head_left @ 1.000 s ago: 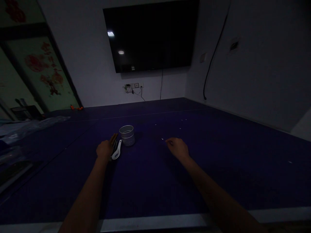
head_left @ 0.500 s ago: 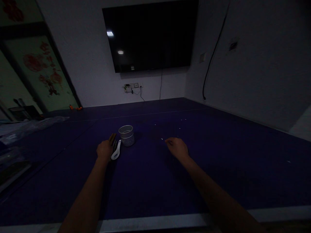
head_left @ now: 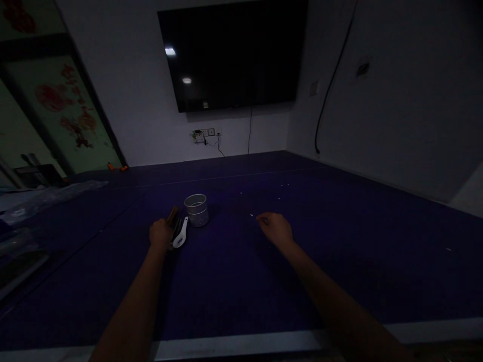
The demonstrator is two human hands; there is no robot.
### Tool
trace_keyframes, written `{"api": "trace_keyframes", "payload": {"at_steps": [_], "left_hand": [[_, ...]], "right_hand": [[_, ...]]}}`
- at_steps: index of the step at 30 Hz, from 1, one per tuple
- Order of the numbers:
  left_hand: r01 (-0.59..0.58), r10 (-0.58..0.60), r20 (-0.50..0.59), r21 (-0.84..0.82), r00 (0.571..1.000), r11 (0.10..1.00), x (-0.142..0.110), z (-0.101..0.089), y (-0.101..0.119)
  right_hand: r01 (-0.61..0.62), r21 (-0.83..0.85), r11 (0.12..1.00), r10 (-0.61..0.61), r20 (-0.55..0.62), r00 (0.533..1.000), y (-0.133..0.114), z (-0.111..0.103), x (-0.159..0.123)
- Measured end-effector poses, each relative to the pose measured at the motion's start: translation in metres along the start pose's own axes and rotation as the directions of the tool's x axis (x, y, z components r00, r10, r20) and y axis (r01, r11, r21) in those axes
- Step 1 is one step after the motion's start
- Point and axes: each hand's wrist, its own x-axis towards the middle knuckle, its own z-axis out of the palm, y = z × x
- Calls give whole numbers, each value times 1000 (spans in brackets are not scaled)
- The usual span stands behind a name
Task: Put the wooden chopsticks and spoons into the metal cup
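Note:
In dim light, my left hand (head_left: 160, 235) rests with curled fingers on a bundle of utensils on the dark blue table (head_left: 241, 281): brown chopsticks (head_left: 172, 214) stick out past its knuckles, and a white ceramic spoon (head_left: 180, 234) lies just right of it. A small perforated metal cup (head_left: 196, 209) stands upright just beyond the spoon. My right hand (head_left: 275, 229) lies on the table to the right, fingers loosely bent, holding nothing I can make out.
A large dark screen (head_left: 232, 53) hangs on the far wall above a socket strip (head_left: 206, 133). Clear plastic sheeting (head_left: 41, 198) lies at the table's left side. A white edge strip (head_left: 234, 344) runs along the near table edge.
My left hand has drawn slightly back toward me, showing more of the chopsticks. The right hand has barely moved.

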Motion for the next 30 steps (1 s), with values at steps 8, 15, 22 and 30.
{"api": "trace_keyframes", "payload": {"at_steps": [8, 15, 22, 30], "left_hand": [[-44, 44, -10, 53, 999, 998, 7, 8, -2], [-64, 69, -35, 118, 997, 991, 4, 7, 1], [-21, 27, -49, 115, 998, 993, 6, 11, 4], [119, -118, 13, -27, 993, 993, 9, 12, 3]], "right_hand": [[7, 3, 1000, -7, 0, 1000, -1, 0, -1], [3, 1, 1000, -3, 1, 1000, -1, 0, -1], [14, 15, 1000, -14, -11, 1000, 1, 1, -1], [16, 9, 1000, -16, -14, 1000, 2, 1, -1]]}}
